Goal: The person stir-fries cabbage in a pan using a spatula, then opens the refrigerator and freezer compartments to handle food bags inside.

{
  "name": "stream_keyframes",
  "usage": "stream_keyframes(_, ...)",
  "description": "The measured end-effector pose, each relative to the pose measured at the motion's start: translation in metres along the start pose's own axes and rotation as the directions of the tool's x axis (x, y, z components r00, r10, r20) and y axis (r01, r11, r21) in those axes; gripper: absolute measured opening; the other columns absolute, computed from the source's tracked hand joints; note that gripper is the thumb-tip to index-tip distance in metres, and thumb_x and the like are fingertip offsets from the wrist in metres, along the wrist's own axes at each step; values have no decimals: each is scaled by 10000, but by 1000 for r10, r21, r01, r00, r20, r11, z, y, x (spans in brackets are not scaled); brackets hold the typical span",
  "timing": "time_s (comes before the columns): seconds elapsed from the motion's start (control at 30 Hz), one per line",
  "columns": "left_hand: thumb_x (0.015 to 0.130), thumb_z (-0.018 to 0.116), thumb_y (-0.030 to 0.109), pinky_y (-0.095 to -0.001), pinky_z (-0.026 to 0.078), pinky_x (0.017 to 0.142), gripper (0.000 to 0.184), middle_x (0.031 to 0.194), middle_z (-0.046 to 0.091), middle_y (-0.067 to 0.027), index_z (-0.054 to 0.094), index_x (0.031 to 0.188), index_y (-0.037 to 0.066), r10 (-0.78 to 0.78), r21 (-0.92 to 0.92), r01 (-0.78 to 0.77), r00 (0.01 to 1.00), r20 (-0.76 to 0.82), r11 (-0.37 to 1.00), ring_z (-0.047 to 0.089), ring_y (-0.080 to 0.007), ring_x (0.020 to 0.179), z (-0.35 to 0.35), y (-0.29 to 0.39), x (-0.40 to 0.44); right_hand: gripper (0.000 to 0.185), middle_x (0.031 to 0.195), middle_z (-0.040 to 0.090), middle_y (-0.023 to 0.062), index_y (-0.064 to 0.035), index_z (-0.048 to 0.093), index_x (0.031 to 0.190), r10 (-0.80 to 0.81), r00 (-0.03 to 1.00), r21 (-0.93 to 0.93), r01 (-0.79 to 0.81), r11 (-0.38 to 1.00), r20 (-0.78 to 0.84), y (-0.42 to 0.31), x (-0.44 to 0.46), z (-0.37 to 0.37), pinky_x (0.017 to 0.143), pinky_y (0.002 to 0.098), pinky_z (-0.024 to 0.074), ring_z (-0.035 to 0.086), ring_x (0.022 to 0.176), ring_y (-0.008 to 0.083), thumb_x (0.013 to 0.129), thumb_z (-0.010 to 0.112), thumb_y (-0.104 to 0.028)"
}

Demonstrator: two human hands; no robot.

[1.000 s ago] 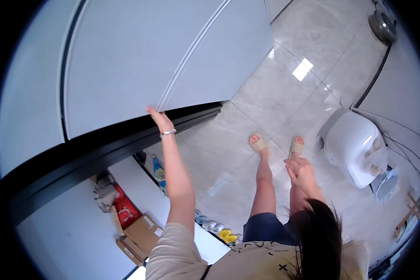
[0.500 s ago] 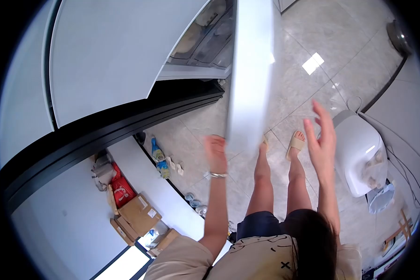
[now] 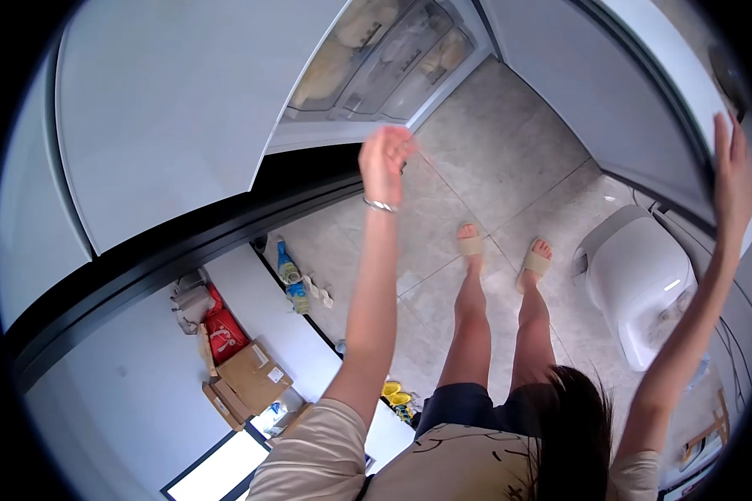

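An upright fridge-freezer stands before me, its lower door (image 3: 593,92) swung wide to the right. Behind the door opening, several see-through freezer drawers (image 3: 384,71) hold pale, bagged-looking contents that I cannot make out. My left hand (image 3: 384,159), with a silver bracelet at the wrist, hovers just below the drawers, empty, with loosely bent, slightly blurred fingers. Out to the right, my right hand (image 3: 734,175) rests along the free edge of the door, its fingers stretched out.
A white rounded appliance (image 3: 639,271) stands on the tiled floor at right, with cables behind it. On the left, a white cabinet top bears cardboard boxes (image 3: 255,376) and a red bag (image 3: 224,330). Several shoes (image 3: 317,290) lie beside the cabinet. My slippered feet (image 3: 530,263) stand below.
The door has swung from the middle to the far right, baring the drawers. My right hand has moved out to the door's edge, and my left hand has risen toward the drawers.
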State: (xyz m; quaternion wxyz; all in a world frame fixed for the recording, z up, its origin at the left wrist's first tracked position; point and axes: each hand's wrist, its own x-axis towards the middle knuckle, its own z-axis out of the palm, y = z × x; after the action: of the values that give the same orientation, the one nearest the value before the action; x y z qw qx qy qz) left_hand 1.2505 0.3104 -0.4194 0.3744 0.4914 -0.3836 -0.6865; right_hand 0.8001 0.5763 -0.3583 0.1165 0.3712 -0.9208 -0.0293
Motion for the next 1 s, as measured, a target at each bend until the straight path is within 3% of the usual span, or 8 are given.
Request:
stream_keyframes(0.07, 889, 540, 245, -387, 469, 843, 229, 1045, 591, -134, 528, 993, 41, 59, -73, -63, 997, -58, 995, 568, -250, 993, 7, 28, 34, 578, 1342, 423, 85, -268, 400, 1330, -190, 968, -12, 190, 982, -166, 60, 38, 53, 1049, 348, 313, 407, 1239, 242, 878, 277, -606)
stream_keyframes(0.1, 893, 531, 235, -392, 447, 895, 251, 1114, 552, -155, 490, 1043, 38, 86, -121, -93, 994, -67, 988, 538, -275, 1043, 6, 40, 53, 537, 1389, 361, 79, -218, 374, 1353, -153, 976, 0, 155, 988, -154, 72, 46, 77, 1083, 346, 249, 315, 1300, 229, 923, 267, -522)
stream_keyframes(0.13, 901, 513, 204, -407, 426, 940, 254, 1168, 508, -175, 455, 1076, 28, 112, -167, -131, 987, -115, 977, 499, -300, 1095, 8, 51, 70, 536, 1006, 590, 251, 9, 581, 1067, -12, 997, 217, -4, 976, 73, -16, 51, -62, 800, 463, 422, 550, 924, 409, 917, 361, -456)
stream_keyframes(0.27, 871, 512, 119, -456, 435, 941, 194, 1121, 541, -150, 500, 1041, 28, 106, -474, -200, 970, -217, 857, 494, -310, 1098, -4, 80, 134, 560, 948, 592, 251, 13, 591, 979, -134, 990, 333, 140, 932, -43, 5, 89, -50, 756, 481, 406, 542, 855, 424, 902, 362, -493)
stream_keyframes(0.37, 845, 545, 129, -439, 434, 948, 182, 1031, 597, -137, 561, 986, 15, 39, -529, -155, 974, -225, 835, 533, -290, 1053, 6, 100, 146, 556, 962, 588, 250, 14, 591, 981, -163, 987, 338, 153, 929, 1, 18, 111, -45, 759, 468, 406, 540, 868, 421, 903, 367, -489)
stream_keyframes(0.57, 776, 635, 85, -396, 456, 946, 191, 944, 640, -130, 598, 926, -27, 143, -645, -183, 983, -114, 742, 595, -269, 949, 12, 106, 150, 556, 950, 590, 258, 13, 594, 975, -177, 984, 318, 172, 933, -13, 22, 134, -40, 736, 465, 416, 549, 845, 429, 905, 365, -489)
stream_keyframes(0.77, 791, 628, 79, -353, 507, 887, 184, 944, 638, -127, 592, 940, -23, 262, -430, -334, 940, -219, 839, 601, -231, 943, 19, 105, 154, 571, 935, 594, 253, -3, 597, 966, -198, 980, 321, 195, 927, -23, 36, 151, -29, 726, 468, 419, 551, 834, 430, 904, 340, -509)
stream_keyframes(1.0, 823, 596, 70, -380, 493, 920, 164, 953, 626, -124, 575, 956, -22, 203, -421, -349, 913, -353, 837, 598, -242, 950, 25, 98, 150, 557, 933, 580, 262, -6, 571, 904, -245, 969, 299, 226, 927, 29, 34, 168, -35, 729, 481, 406, 536, 849, 430, 908, 325, -505)
